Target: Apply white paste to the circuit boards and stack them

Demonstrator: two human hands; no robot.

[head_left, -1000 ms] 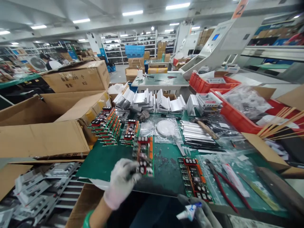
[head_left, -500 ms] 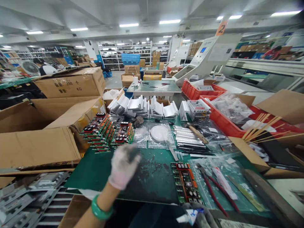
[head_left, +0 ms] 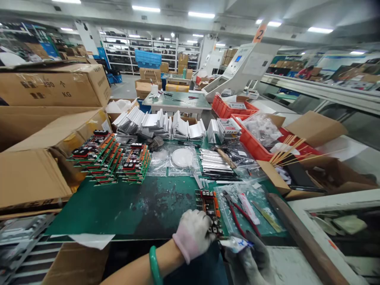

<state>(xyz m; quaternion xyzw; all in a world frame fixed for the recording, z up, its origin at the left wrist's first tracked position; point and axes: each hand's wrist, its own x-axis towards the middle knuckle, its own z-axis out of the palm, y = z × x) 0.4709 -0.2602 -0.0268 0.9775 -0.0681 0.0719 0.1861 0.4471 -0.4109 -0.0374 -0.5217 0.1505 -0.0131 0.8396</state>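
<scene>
My left hand [head_left: 194, 231], in a white glove with a green bangle on the wrist, is at the lower left of a circuit board [head_left: 211, 209]. Its fingers are curled closed against the board's near edge, and their tips are partly hidden. In my right hand [head_left: 252, 257], gloved in grey, is a white squeeze tube [head_left: 237, 244] with blue print, its narrow end pointing left toward the board. Red-handled pliers [head_left: 237, 213] lie just right of the board on a plastic bag, beside a white and red tube [head_left: 248, 208].
Stacked circuit boards [head_left: 135, 163] stand at the left, near an open carton [head_left: 32, 174]. Metal heat sinks [head_left: 178, 124] line the back. Metal strips [head_left: 218, 164], a hammer [head_left: 225, 156] and a white round lid [head_left: 182, 157] lie mid-table. Red crates [head_left: 252, 136] stand right.
My left hand has come across from the stacked boards to the single board at the right. The view has turned right. My right hand still holds the tube, now more in view.
</scene>
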